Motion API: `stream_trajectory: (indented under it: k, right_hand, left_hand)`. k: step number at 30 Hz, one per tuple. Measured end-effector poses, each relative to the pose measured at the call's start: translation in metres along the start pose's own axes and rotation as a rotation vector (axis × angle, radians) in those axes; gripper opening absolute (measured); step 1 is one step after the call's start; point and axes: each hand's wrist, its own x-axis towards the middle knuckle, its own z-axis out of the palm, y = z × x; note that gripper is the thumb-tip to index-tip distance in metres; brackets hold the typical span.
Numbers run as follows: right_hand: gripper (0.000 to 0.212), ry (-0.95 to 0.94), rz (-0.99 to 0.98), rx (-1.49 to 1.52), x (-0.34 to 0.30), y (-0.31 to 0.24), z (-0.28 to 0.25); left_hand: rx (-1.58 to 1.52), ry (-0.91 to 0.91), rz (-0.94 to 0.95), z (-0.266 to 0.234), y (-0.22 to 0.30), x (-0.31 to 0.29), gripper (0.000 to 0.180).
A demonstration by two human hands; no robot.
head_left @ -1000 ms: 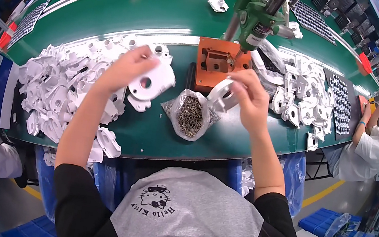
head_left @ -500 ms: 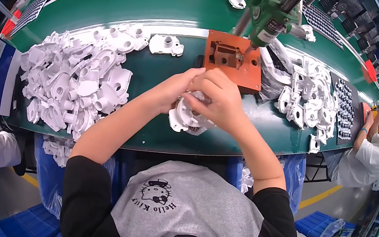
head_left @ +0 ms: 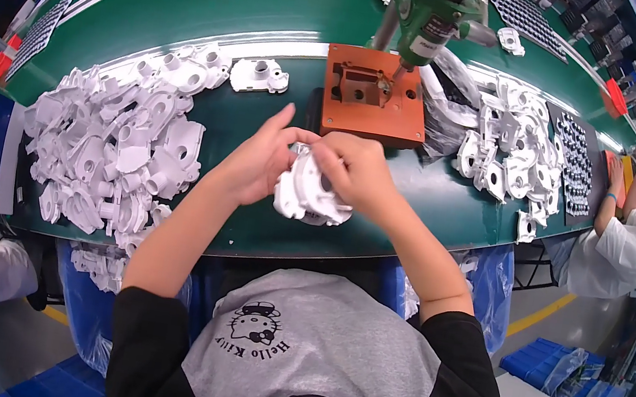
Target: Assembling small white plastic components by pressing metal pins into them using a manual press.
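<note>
A white moulded plastic part (head_left: 309, 191) with curved ribs is in my right hand (head_left: 357, 170), above the near part of the green bench. My right fingers are curled over its top and right side. At its left edge is my left hand (head_left: 259, 161), the thumb raised and the fingers apart; whether the fingertips touch the part is hard to see. Just beyond both hands stands an orange fixture block (head_left: 375, 121) with a shaped recess. The green press (head_left: 427, 22) reaches down over it.
A large heap of white parts (head_left: 126, 133) lies on the left, a smaller pile (head_left: 515, 142) on the right. One single part (head_left: 259, 75) lies left of the fixture. Clear plastic bags (head_left: 448, 107) and a tray of small dark pieces (head_left: 573, 167) are farther right. A co-worker (head_left: 614, 251) sits at right.
My left hand has loosened and drawn left, its thumb now lifted away. The right hand keeps the white part, which shows more. The whole view has shifted slightly.
</note>
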Motion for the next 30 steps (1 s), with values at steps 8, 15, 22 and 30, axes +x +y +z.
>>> stream_trajectory:
  k: [8,15,22,30]
  right_hand:
    - [0.042,0.343,0.499,0.698,0.0,0.03,-0.008]
    - [0.046,0.382,0.472,0.369,-0.009,0.028,-0.009]
    - [0.045,0.498,0.464,0.769,-0.007,0.027,-0.014]
    - [0.044,0.515,0.399,0.59,-0.002,0.039,-0.02]
  left_hand:
    - [0.15,0.055,0.776,0.048,-0.066,-0.006,0.045]
    - [0.426,0.281,0.978,0.063,-0.081,0.034,0.041]
    - [0.734,0.356,1.115,0.066,-0.06,0.041,0.025]
    - [0.754,0.368,0.977,0.074,-0.035,0.036,0.03]
